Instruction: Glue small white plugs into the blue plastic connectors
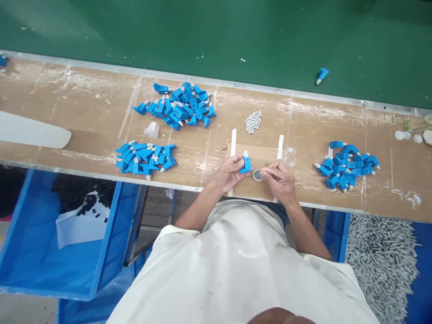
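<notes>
Left hand (pixel 229 173) grip closed on blue connector (pixel 246 164), right hand (pixel 279 177) pinching thin stick over small round dish (pixel 257 175).

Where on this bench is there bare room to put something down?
Bare wood lies between the white tape strip and the right pile of blue parts, and left of the two left piles. Crowded around the left hand and right hand.

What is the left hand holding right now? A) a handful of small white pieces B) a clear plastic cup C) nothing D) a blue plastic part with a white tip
D: the left hand grips a blue part with a white tip over the bench, close to the right hand and the small round metal dish; the clear cup and white pieces lie apart on the bench.
</notes>
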A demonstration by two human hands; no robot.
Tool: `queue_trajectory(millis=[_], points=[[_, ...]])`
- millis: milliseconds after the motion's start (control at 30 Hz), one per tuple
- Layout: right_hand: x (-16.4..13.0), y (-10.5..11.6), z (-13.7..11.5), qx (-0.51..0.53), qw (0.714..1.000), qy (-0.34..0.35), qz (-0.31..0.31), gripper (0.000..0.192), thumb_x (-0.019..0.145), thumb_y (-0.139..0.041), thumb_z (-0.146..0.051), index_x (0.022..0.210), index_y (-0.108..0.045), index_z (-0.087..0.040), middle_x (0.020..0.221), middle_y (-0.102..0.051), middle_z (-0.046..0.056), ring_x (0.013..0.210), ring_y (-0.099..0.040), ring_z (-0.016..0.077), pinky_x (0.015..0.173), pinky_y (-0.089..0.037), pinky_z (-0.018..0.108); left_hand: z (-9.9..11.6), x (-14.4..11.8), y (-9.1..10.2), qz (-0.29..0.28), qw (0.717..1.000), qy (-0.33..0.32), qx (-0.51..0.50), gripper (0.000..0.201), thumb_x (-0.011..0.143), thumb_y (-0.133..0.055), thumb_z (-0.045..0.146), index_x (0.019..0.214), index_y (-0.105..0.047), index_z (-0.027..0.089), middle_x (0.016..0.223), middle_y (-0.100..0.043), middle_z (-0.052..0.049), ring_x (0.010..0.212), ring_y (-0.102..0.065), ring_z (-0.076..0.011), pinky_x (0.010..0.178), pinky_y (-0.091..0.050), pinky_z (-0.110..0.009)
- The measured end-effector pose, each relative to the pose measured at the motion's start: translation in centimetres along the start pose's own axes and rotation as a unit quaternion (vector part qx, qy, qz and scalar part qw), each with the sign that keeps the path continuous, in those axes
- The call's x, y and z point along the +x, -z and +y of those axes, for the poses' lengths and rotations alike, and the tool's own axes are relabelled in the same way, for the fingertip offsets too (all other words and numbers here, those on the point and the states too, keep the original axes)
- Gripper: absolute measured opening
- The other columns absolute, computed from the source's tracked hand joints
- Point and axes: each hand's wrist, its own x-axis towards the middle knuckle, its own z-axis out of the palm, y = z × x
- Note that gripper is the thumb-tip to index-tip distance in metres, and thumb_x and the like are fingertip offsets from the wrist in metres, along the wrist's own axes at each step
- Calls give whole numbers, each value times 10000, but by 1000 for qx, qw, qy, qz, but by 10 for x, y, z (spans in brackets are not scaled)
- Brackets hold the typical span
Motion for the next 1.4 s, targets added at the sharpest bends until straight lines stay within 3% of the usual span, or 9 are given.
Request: queue_trajectory(millis=[167,300,400,767,967,1200,1400], points=[[1,4,-2,55,996,-52,36,274,847,-743,-517,826,-805,-251,758,-625,29,713,-569,176,598,-492,312,1,0,-1,9,1000,12,14,228,729,-857,143,888,-697,108,759,-715,-29,634,-686,-97,575,-552,-158],[8,8,1,169,970,-146,97,386,754,-796,-596,817,-761,-217,757,-681,29,659,-609,161,491,-482,258,-1,-1,-2,-13,999,27,33,218,765,-852,211,847,-702,76,726,-708,-49,618,-699,-107,569,-563,-150],[13,13,-2,225,954,-164,112,400,722,-826,-588,832,-744,-212,722,-686,27,626,-622,154,480,-483,249,-3,-2,-3,-34,998,34,42,247,752,-869,254,840,-719,79,709,-707,-39,605,-695,-103,563,-562,-143],[7,10,-51,99,983,16,151,282,898,-714,-506,889,-760,-228,776,-706,42,616,-606,160,492,-508,300,-7,-7,-9,-100,991,46,81,432,674,-916,452,820,-748,81,707,-708,-57,601,-644,-105,559,-516,-181],[8,5,-53,73,985,56,144,207,935,-689,-434,906,-756,-240,777,-685,36,636,-605,160,508,-507,298,-8,-7,-8,-107,990,43,78,396,692,-909,433,788,-732,93,694,-689,-50,609,-640,-113,574,-503,-198],[9,5,-49,35,990,44,131,278,938,-660,-504,898,-748,-243,796,-694,47,663,-623,179,548,-534,323,-10,-7,-5,-103,990,51,76,433,659,-927,452,803,-740,89,706,-699,-53,619,-651,-108,585,-500,-188],[8,9,-49,-62,984,136,99,217,985,-615,-392,883,-758,-265,766,-705,41,713,-650,202,669,-546,363,-9,-6,-4,-99,990,57,80,445,649,-931,462,814,-745,93,723,-708,-52,610,-642,-103,589,-499,-195]])
